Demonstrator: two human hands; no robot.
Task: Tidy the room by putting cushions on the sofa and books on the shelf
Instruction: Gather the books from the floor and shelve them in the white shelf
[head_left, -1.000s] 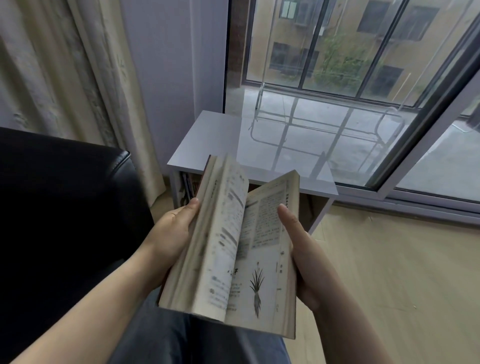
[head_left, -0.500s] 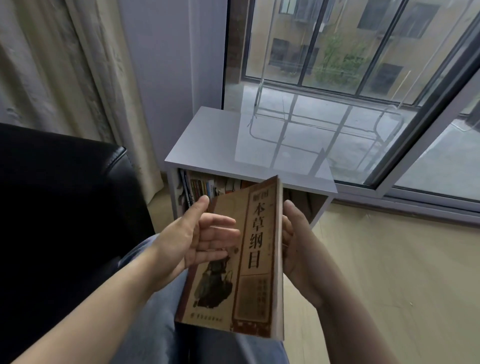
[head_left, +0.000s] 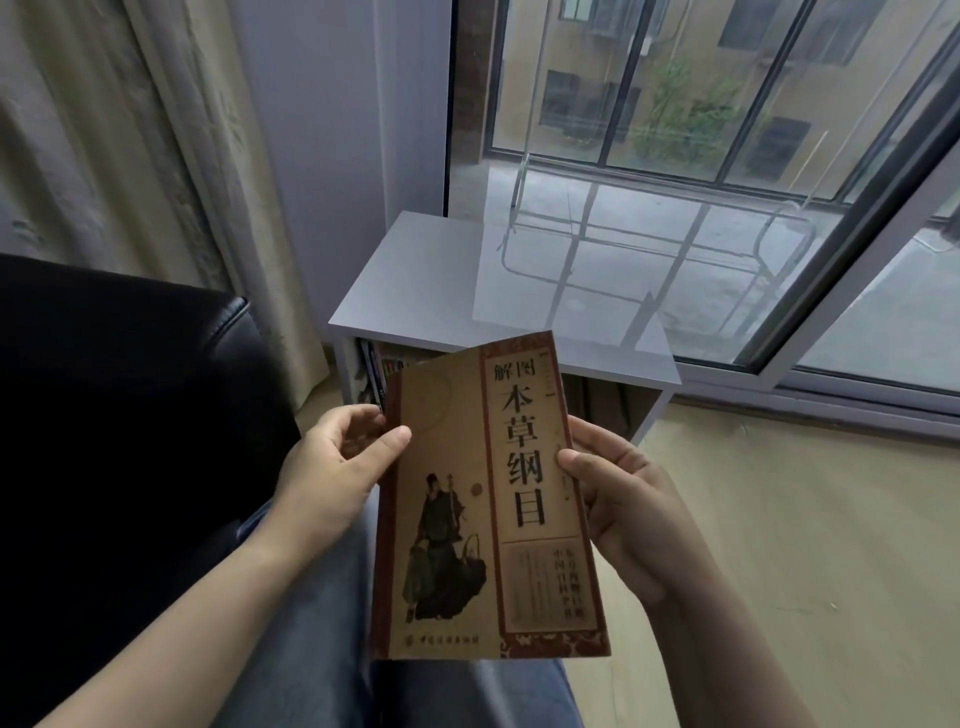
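Note:
A closed brown paperback book (head_left: 488, 499) with large black characters and a robed figure on its cover is held face up above my lap. My left hand (head_left: 337, 467) pinches its left edge, thumb on the cover and fingers behind. My right hand (head_left: 618, 493) grips the right edge, thumb on the cover. Just beyond the book stands a low white shelf (head_left: 415, 291); several books (head_left: 376, 371) stand in its left part under the top board. No cushion is in view.
A black leather sofa (head_left: 119, 405) fills the left side, and my legs in jeans (head_left: 322, 649) are below the book. Cream curtains (head_left: 130, 130) hang behind the sofa. A large sliding window (head_left: 727, 156) runs behind the shelf. Pale wooden floor (head_left: 805, 545) lies to the right.
The book was open a second ago; it has been shut and turned cover up. My left hand, spread open half a second ago, now pinches the book's left edge.

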